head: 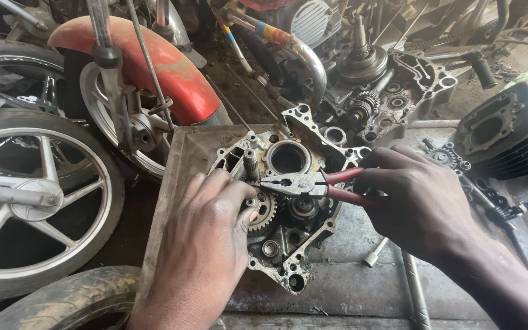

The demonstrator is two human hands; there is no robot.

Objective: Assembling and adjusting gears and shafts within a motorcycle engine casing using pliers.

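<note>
Closed around the red handles of a pair of combination pliers point(304, 184), the right hand point(414, 198) has a firm grip, fingers wrapped over both handles and squeezing them nearly together. Just left of that grip the plier nose lies across the engine crankcase half point(288, 244), its tip at the base of a short upright splined shaft point(251, 164). The left hand point(206, 244) rests on the case directly opposite the grip, fingers curled loosely with the tips touching a toothed gear point(263, 211) right below the plier nose; it holds nothing. The case sits in a shallow metal tray point(178, 159) beneath both hands. Beyond the grip, farther from the person, lies the other crankcase half point(398, 91) with its own gears. To the right of the grip stands a finned cylinder block point(511, 131). Far left of it are a red mudguard point(166, 73) and spoked alloy wheels point(32, 201). Nearer the person, under the right wrist, a socket wrench point(375, 252) lies on the floor.
</note>
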